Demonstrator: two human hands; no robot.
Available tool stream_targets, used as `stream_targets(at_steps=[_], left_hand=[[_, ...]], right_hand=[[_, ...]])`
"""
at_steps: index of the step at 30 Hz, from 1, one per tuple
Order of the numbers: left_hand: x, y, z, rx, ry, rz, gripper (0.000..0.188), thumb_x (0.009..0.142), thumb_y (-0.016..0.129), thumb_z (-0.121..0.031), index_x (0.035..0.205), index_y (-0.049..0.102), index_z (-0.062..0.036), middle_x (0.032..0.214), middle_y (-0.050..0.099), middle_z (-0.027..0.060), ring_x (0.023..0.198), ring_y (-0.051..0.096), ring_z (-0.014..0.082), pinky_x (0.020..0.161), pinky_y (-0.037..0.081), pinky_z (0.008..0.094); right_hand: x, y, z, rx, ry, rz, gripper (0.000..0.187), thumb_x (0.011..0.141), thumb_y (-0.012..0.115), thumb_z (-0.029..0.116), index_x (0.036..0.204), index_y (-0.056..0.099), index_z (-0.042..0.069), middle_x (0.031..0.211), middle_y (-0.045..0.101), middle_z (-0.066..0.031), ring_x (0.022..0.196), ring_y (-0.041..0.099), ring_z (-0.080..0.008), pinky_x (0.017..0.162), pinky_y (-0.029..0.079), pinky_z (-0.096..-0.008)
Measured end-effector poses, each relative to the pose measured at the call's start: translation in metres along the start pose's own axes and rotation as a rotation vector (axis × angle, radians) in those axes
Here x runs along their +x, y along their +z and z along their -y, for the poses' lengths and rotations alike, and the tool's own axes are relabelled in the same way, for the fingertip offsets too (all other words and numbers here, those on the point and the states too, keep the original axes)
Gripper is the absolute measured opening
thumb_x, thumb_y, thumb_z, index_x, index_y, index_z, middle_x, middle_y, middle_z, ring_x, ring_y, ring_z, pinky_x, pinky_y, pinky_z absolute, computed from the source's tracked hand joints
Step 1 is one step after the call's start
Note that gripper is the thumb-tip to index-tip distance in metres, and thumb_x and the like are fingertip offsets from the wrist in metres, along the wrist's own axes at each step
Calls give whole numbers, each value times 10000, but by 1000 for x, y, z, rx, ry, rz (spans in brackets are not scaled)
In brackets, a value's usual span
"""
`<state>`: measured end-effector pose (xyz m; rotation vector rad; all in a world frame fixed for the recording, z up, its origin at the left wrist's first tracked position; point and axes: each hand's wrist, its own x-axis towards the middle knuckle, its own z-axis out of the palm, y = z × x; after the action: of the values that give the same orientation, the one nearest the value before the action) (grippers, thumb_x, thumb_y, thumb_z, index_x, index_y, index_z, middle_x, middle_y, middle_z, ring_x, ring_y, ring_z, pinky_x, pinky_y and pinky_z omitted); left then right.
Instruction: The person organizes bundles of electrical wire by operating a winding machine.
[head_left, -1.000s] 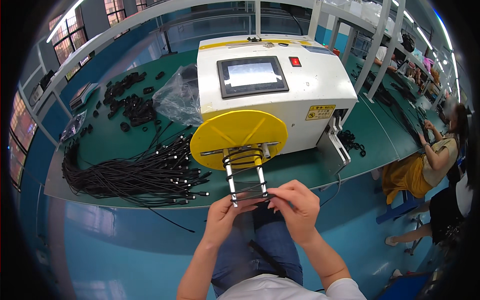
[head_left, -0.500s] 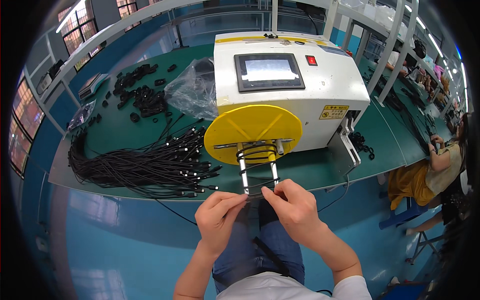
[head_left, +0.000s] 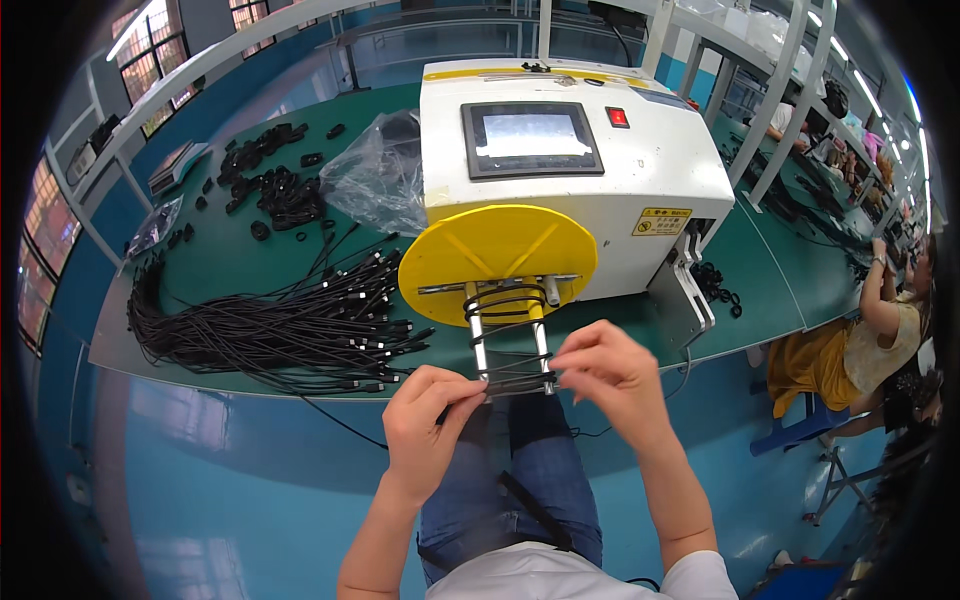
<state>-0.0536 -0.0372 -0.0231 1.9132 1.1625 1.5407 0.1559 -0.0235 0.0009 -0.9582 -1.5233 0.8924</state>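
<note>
A black cable (head_left: 512,386) is looped around two rods that stick out from a yellow disc (head_left: 500,240) on the front of a white machine (head_left: 580,200). At the near end of the left rod (head_left: 476,340), my left hand (head_left: 430,415) pinches the cable between thumb and fingers. My right hand (head_left: 615,375) is beside the tip of the right rod (head_left: 544,360), thumb and forefinger closed on the cable at that side; its other fingers are slightly blurred. Several loops sit near the disc, others by the rod tips.
A large bundle of black cables (head_left: 250,325) lies left on the green table (head_left: 390,105). Behind it are loose black parts (head_left: 290,195) and a clear plastic bag (head_left: 375,175). A metal bracket (head_left: 685,290) stands at the machine's right. Another person (head_left: 870,340) sits farther right.
My right hand has moved right and slightly up, from between the rod tips to outside the right rod. My left hand stays by the left rod, holding the cable. The view has shifted slightly.
</note>
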Motion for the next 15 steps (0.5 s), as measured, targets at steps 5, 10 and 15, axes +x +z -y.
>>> stream_targets(at_steps=[5, 10, 15], left_hand=[[2, -3, 21, 36, 227, 38, 175, 709, 697, 56, 861, 652, -17, 802, 580, 73, 701, 568, 162, 608, 468, 236], [-2, -22, 14, 53, 335, -168, 390, 737, 732, -197, 1038, 595, 9, 924, 593, 114, 831, 580, 254, 727, 483, 333], [4, -7, -74, 746, 207, 317, 601, 780, 636, -302, 1248, 479, 43, 1288, 468, 180, 1229, 415, 372, 1026, 311, 522]], right_hand=[[-2, 11, 3, -377, -323, 129, 223, 692, 675, -83, 869, 690, 52, 871, 564, -67, 638, 565, -139, 514, 468, -242], [2, 14, 3, -591, -563, 137, 247, 651, 672, -90, 852, 681, 53, 814, 574, -68, 626, 558, -158, 513, 470, -246], [-1, 11, 1, -624, -560, 117, 279, 616, 675, -91, 859, 676, 48, 802, 586, -70, 627, 567, -173, 511, 472, -249]])
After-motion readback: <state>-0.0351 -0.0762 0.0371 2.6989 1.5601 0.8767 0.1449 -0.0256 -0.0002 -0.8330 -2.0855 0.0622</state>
